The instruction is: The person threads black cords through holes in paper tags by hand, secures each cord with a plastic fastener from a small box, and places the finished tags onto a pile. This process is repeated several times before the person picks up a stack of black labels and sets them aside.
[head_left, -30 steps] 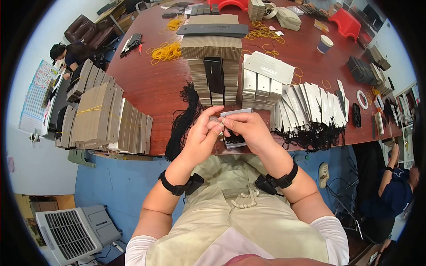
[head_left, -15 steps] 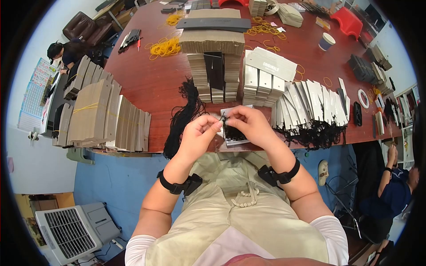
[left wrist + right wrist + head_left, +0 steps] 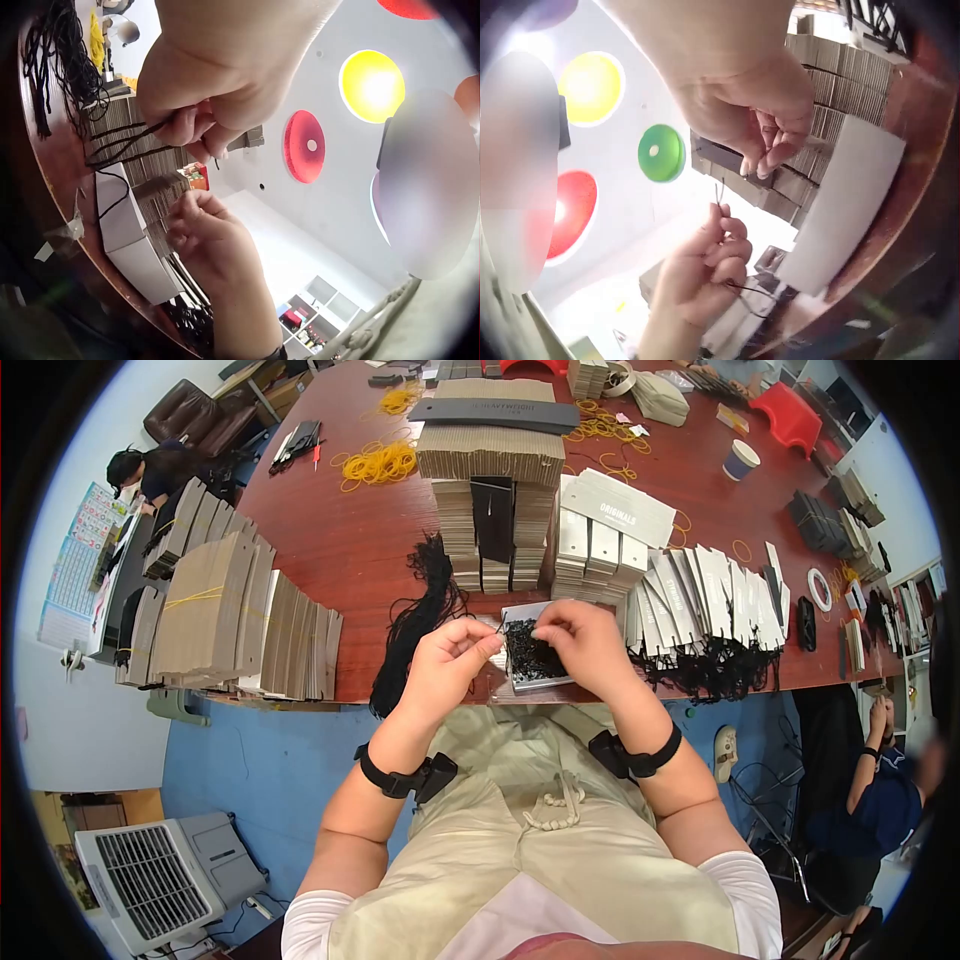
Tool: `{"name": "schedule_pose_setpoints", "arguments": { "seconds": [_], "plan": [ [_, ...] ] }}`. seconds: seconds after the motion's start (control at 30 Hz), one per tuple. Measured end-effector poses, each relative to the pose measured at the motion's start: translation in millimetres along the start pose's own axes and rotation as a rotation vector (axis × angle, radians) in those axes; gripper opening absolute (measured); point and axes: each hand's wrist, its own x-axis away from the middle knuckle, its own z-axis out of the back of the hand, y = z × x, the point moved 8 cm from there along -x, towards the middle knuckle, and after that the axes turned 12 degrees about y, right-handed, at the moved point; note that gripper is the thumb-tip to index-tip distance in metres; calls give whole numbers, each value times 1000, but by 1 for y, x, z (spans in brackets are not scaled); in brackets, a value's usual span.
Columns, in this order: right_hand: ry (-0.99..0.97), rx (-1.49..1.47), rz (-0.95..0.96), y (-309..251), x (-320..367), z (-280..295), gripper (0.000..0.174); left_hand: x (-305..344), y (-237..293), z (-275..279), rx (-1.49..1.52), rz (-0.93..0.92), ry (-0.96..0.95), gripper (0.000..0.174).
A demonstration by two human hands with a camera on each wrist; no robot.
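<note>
My left hand (image 3: 445, 665) pinches a black cord (image 3: 746, 288) between thumb and forefinger. Two short cord ends stick up past its fingertips, and the rest hangs in a loop below the hand. Over a small white box (image 3: 545, 683) is my right hand (image 3: 590, 648), a little apart from the left, its thumb and fingertips drawn together. I cannot tell whether a small thing sits between them. Tiny black pieces (image 3: 530, 657) fill the box. A thick bundle of black cords (image 3: 415, 625) lies left of my left hand.
Behind the box rises a tall stack of cardboard tags (image 3: 490, 455). White printed tags (image 3: 690, 600) with black strings stand at the right, banded cardboard stacks (image 3: 205, 605) at the left. Yellow rubber bands (image 3: 380, 463) and a paper cup (image 3: 741, 460) lie farther back.
The hands were together at the cord; now the right hand has drawn away to the right, over the box. More of the box and its black pieces shows. The left hand keeps its pinch.
</note>
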Motion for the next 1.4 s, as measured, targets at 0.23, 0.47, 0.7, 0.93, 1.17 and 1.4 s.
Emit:
{"name": "schedule_pose_setpoints", "arguments": {
  "seconds": [0.23, 0.47, 0.7, 0.93, 1.17, 1.4],
  "plan": [
    [-57, -564, -291, 0, 1, -2, 11, 0, -1, -5, 80, 1, -28, 8],
    [116, -230, -66, 17, 0, 5, 6, 0, -6, -5, 38, 26, -15, 7],
    [-25, -651, -184, -4, 2, 2, 12, 1, -6, -6, 51, 9, -23, 8],
    [-162, -970, -575, 5, 8, -13, 12, 3, -3, -8, 28, -18, -17, 9],
    [-213, -1106, -663, 14, 11, -26, 10, 2, -6, -7, 14, -7, -24, 8],
    [-167, -1113, -721, 12, 11, -30, 13, 2, -5, -8, -1, -27, -14, 7]
  ]
}}
